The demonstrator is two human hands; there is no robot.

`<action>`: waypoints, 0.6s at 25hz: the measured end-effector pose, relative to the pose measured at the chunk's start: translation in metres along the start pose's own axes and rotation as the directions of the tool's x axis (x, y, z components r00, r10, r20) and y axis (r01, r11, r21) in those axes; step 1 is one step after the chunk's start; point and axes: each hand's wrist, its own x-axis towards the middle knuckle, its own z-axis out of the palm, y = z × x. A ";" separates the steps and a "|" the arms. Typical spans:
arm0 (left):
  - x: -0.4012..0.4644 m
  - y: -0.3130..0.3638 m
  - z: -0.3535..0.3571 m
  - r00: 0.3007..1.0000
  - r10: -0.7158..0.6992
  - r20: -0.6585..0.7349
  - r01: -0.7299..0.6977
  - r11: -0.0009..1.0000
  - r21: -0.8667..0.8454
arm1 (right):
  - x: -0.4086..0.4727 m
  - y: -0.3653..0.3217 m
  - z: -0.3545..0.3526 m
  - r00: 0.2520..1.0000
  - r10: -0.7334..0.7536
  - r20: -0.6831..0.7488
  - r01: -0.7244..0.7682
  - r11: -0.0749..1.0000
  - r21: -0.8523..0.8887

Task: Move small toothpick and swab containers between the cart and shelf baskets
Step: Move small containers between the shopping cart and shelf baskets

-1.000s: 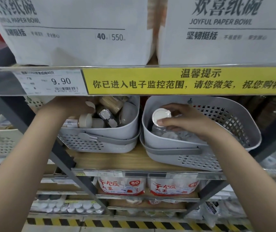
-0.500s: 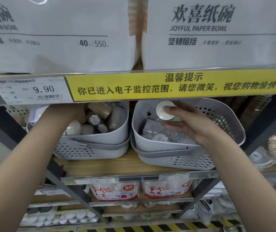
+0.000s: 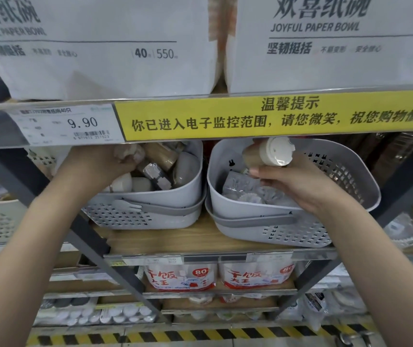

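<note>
- Head view: nearest us, our two bare forearms reach up toward the wooden shelf [image 3: 200, 236] that carries two grey baskets side by side.
- Our right hand [image 3: 298, 181] is over the right basket [image 3: 350, 186], its fingers [image 3: 258, 174] curled round a small toothpick container [image 3: 266, 152] with a cream cap. We hold it tilted, cap toward us, above the basket's inside and just below the yellow notice strip [image 3: 275, 116].
- Under that container, clear packets of white paper cups [image 3: 253, 191] lie in the bottom of the right basket.
- Our left hand [image 3: 107, 166] is in the left basket [image 3: 175, 196], fingers bent round a pale, blurred thing [image 3: 129, 152]; we cannot tell what it is.
- Beside that hand the left basket holds more small containers: a tan toothpick jar [image 3: 161, 156] lying on its side, a silvery one [image 3: 154, 172], a grey rounded one [image 3: 186, 169] and two white-capped ones [image 3: 125, 182] near the front wall.
- Each basket has a grey handle folded down across its front.
- Above, on the shelf edge, a price label [image 3: 75, 123] reads 9.90, left of the yellow strip.
- Farthest up, two large white packs of paper bowls [image 3: 325, 46] stand on the upper shelf.
</note>
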 end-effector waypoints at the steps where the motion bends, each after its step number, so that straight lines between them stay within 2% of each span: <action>1: -0.005 0.002 0.001 0.997 0.047 -0.067 -0.049 0.999 -0.019 | 0.000 0.000 0.001 0.998 -0.050 -0.047 0.045 0.994 -0.102; 4: -0.023 0.010 0.008 0.922 0.228 -0.312 -0.246 0.969 -0.020 | -0.005 -0.002 0.008 0.974 -0.211 -0.088 0.164 0.914 -0.372; 7: -0.044 0.024 0.017 0.856 0.315 -0.409 -0.410 0.896 -0.168 | -0.025 -0.010 0.020 0.935 -0.353 -0.037 0.284 0.807 -0.518; 9: -0.059 0.044 0.024 0.796 0.375 -0.475 -0.534 0.804 -0.260 | -0.046 -0.010 0.028 0.896 -0.440 -0.063 0.345 0.776 -0.528; 11: -0.074 0.067 0.031 0.759 0.413 -0.504 -0.619 0.699 -0.359 | -0.072 -0.006 0.030 0.844 -0.512 -0.156 0.376 0.774 -0.509; 13: -0.088 0.091 0.037 0.749 0.452 -0.485 -0.660 0.578 -0.480 | -0.101 -0.001 0.028 0.814 -0.519 -0.262 0.354 0.799 -0.485; 15: -0.102 0.117 0.047 0.767 0.484 -0.422 -0.630 0.440 -0.640 | -0.134 0.005 0.021 0.795 -0.476 -0.376 0.290 0.843 -0.453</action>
